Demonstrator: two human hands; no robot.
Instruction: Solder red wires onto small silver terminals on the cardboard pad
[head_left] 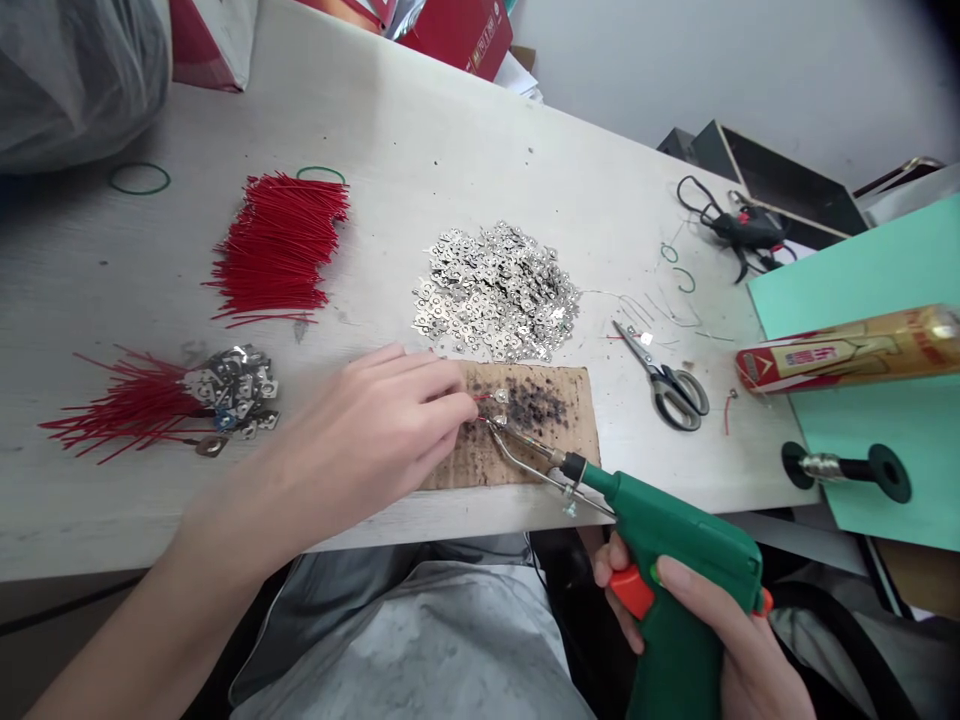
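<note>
My left hand (382, 410) rests on the table with its fingers pinched on a short red wire (482, 398) whose end meets a small metal tab (500, 397) on a scorched cardboard pad (525, 425). My right hand (720, 640) grips a green soldering gun (675, 560) by its handle, a finger at the orange trigger. The gun's metal tip (499, 428) touches the pad just below the tab.
A heap of silver tabs (499, 290) lies behind the pad. Loose red wires (281, 245) and wires with tabs attached (187, 395) lie at left. Scissors (667, 380), a foil-wrapped roll (847, 350), a green mat (885, 400) and a tool stand (844, 468) sit at right.
</note>
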